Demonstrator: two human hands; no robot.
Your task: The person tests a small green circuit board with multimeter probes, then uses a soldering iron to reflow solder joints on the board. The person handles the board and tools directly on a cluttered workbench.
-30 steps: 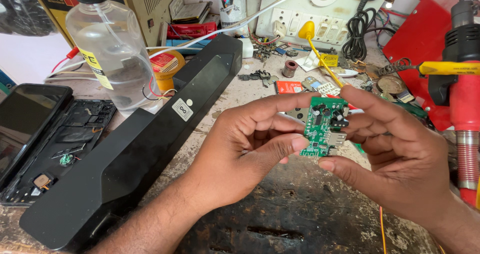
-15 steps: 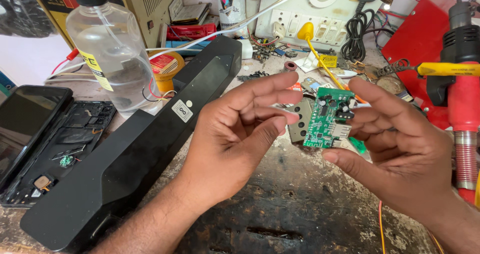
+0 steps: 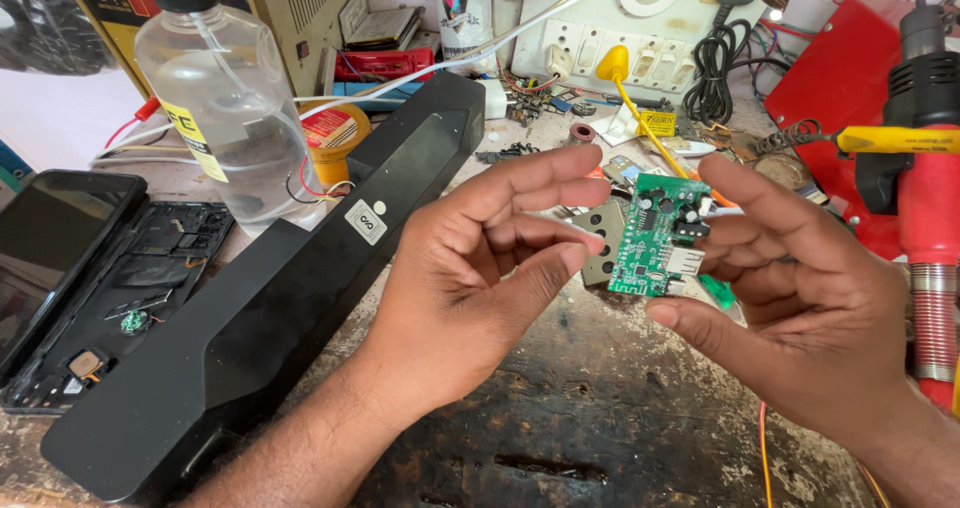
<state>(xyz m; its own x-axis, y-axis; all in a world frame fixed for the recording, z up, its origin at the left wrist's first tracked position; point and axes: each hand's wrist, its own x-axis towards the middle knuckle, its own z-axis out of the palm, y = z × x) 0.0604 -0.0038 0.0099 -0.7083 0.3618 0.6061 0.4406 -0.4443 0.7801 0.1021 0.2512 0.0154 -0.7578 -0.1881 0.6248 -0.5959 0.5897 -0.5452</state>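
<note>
I hold a small green circuit board (image 3: 655, 233) upright above the worn bench, between both hands. My right hand (image 3: 800, 308) supports its right edge with the fingers, and the thumb sits just under its lower edge. My left hand (image 3: 480, 268) is at its left side. There the thumb and middle fingertip meet a grey perforated plate (image 3: 600, 258) next to the board, while the index finger stretches out above. The board's component side faces me.
A long black speaker bar (image 3: 300, 298) lies diagonally at the left, with an opened phone (image 3: 100, 278) and a clear liquid bottle (image 3: 220, 118) beyond it. A red heat tool (image 3: 930, 218), a yellow screwdriver (image 3: 640, 118), a wall switchboard (image 3: 650, 28) and small parts crowd the back and right.
Both hands have loosened around the board: the fingers have spread and the hands have drawn slightly apart, so more of the board shows. The board has risen a little.
</note>
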